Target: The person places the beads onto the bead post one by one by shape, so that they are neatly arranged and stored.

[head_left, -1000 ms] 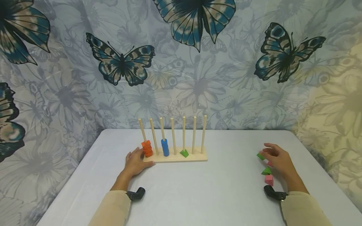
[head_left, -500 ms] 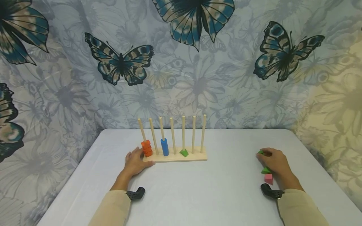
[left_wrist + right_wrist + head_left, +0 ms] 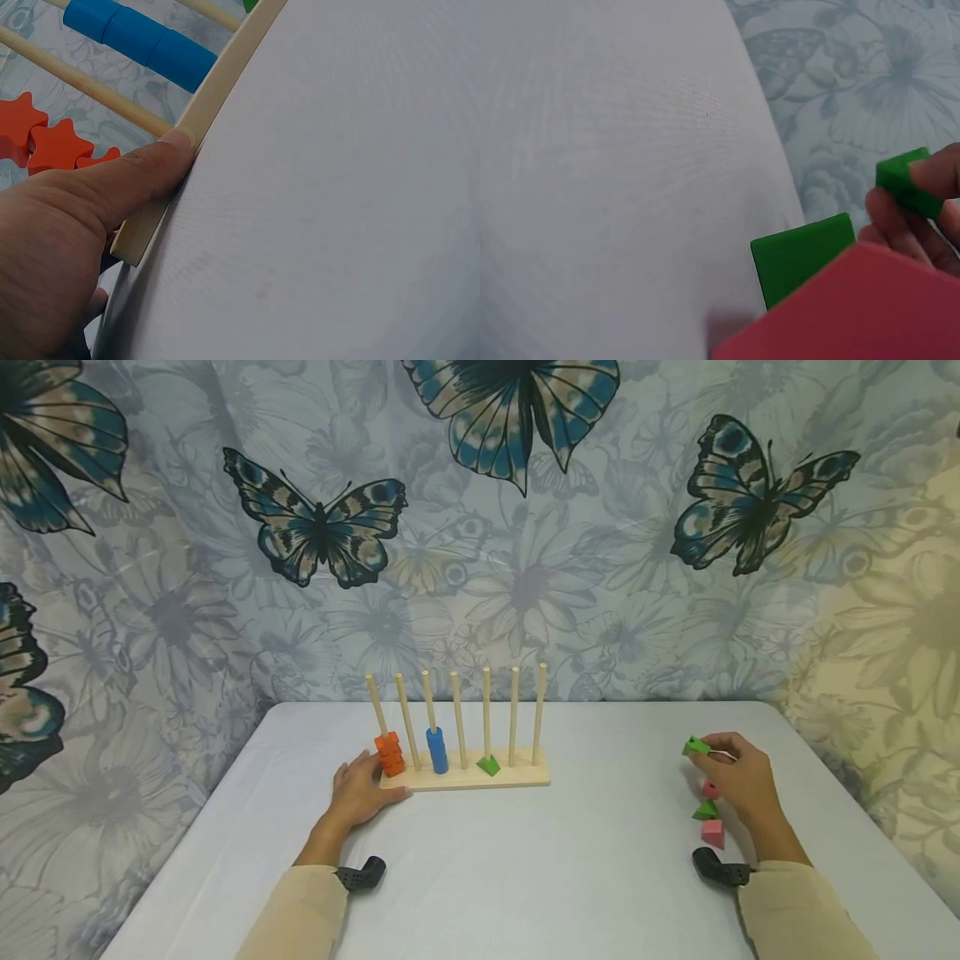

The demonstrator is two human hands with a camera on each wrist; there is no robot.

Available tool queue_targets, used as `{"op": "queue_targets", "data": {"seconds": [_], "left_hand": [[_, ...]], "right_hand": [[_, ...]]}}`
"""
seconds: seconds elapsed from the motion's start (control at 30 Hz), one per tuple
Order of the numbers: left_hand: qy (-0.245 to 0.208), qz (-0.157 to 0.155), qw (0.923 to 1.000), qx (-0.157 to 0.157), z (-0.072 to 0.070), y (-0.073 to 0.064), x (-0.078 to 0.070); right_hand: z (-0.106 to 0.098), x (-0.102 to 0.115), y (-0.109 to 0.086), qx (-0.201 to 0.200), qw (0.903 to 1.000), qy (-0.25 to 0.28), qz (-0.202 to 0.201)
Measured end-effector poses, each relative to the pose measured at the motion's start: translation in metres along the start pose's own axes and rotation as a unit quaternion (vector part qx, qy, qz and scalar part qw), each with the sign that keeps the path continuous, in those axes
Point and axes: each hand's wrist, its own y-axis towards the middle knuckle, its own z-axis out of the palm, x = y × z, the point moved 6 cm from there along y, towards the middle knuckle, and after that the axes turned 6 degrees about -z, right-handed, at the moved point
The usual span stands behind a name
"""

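My left hand [image 3: 358, 789] grips the left end of a wooden peg stand [image 3: 480, 782]. In the left wrist view, the thumb [image 3: 142, 174] lies along the front edge of its base. Stacked orange star beads [image 3: 390, 755] sit on the leftmost peg, blue cylinder beads [image 3: 437, 752] on the third, and one green triangular bead [image 3: 489, 766] low on the fifth. At the right, my right hand [image 3: 742, 777] pinches another green triangular bead [image 3: 696, 746] between thumb and fingers, raised off the table. The right wrist view shows this held bead [image 3: 900, 178] too.
Near my right wrist, a pink bead [image 3: 710, 790], a green triangular bead [image 3: 705, 811] and a pink block-shaped bead [image 3: 712, 833] lie in a row on the white table [image 3: 555, 877]. A butterfly-patterned cloth [image 3: 525, 585] hangs behind the table.
My right hand came down on the farthest green triangular bead, took hold of it and lifted it. The pink bead beneath the hand shows again. My left hand has stayed on the stand.
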Motion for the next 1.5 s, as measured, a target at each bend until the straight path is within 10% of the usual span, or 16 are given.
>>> {"op": "queue_targets", "data": {"seconds": [0.43,0.83,1.17,1.5], "left_hand": [[-0.002,0.0,1.0,0.001,0.0,0.0,-0.002],[0.007,-0.001,1.0,0.001,0.0,0.0,0.002],[0.002,-0.002,1.0,0.001,0.001,0.002,0.006],[0.006,0.001,1.0,0.003,0.002,0.0,0.005]], "right_hand": [[-0.002,0.042,0.003,0.047,0.9944,0.095,-0.006],[0.012,0.108,0.011,0.066,0.9574,0.267,-0.087],[0.029,0.176,0.016,0.072,0.9493,0.224,-0.209],[0.054,0.222,0.021,0.068,0.9427,0.237,-0.224]]}}
